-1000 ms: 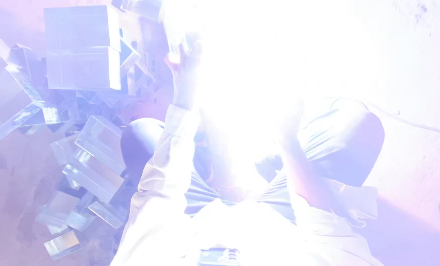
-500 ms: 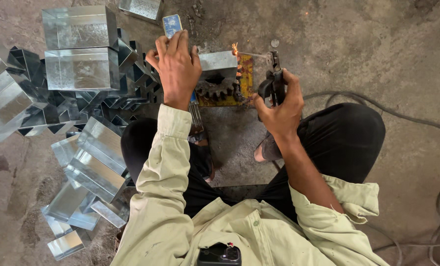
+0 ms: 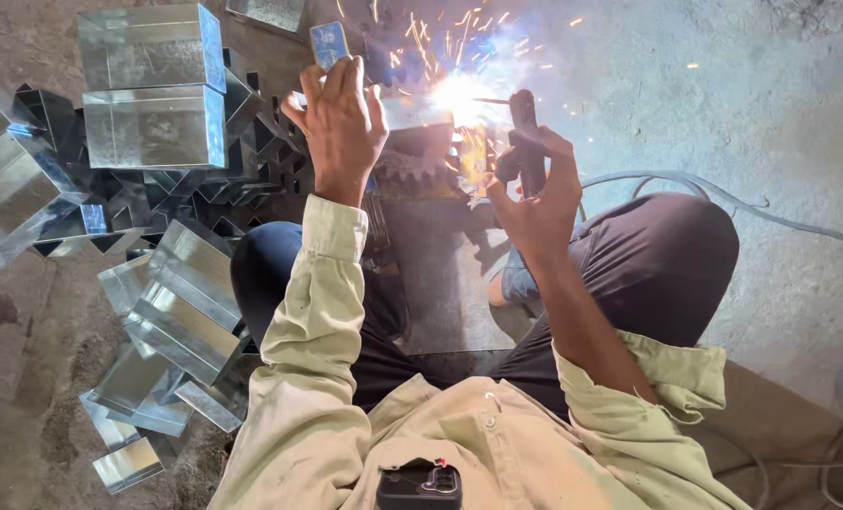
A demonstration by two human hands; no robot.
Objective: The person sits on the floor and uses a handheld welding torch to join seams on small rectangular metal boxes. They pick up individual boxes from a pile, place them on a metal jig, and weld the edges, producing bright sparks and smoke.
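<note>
Since half a second ago the arc is sparking again: the right hand (image 3: 535, 184) is gripping the black electrode holder (image 3: 525, 132), the left hand (image 3: 341, 127) is pinning a small blue-grey dark glass plate (image 3: 330, 44) in its fingers, and the shiny folded sheet-metal piece (image 3: 412, 113) is mid-weld, with finished boxes (image 3: 152, 90) lying stacked far left.

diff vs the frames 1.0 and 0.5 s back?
The whiteout glare of a second ago is gone; half a second ago no arc showed, now an arc burns again, throwing sparks. Unchanged: right hand grips the electrode holder, left hand holds the small blue plate, metal boxes piled at left.

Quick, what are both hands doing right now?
Left hand: closed, holding a small blue rectangular card.
Right hand: closed, gripping a black welding electrode holder.
</note>
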